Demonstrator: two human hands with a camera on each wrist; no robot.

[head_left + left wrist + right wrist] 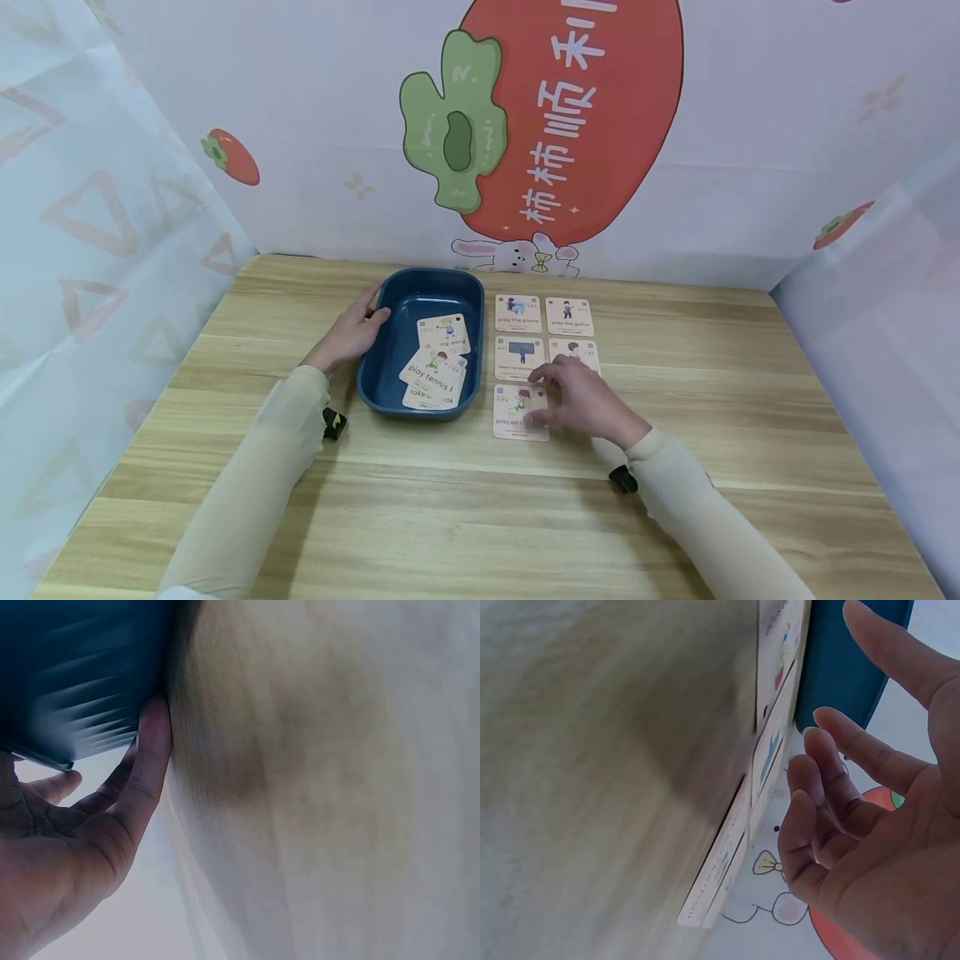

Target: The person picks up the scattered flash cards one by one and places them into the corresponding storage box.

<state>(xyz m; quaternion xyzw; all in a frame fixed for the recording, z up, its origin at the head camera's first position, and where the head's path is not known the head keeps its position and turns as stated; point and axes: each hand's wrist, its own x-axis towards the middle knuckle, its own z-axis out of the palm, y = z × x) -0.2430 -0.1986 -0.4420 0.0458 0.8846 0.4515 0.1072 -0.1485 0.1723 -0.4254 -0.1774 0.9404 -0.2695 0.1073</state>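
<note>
My left hand holds the left side of a dark blue plastic tray, thumb over the rim and fingers along the outer wall. In the left wrist view, fingertips press low against the ribbed side of the tray. Inside the tray lie overlapping picture cards, with a "play tennis" card on top. My right hand, fingers loosely bent and holding nothing, hovers over a "play on the…" card and partly covers it. Behind its fingers is a partly hidden card.
Right of the tray, cards lie in two columns: a piano card, a guitar card and a blackboard card among them. The wooden table meets a printed backdrop at the back and sides.
</note>
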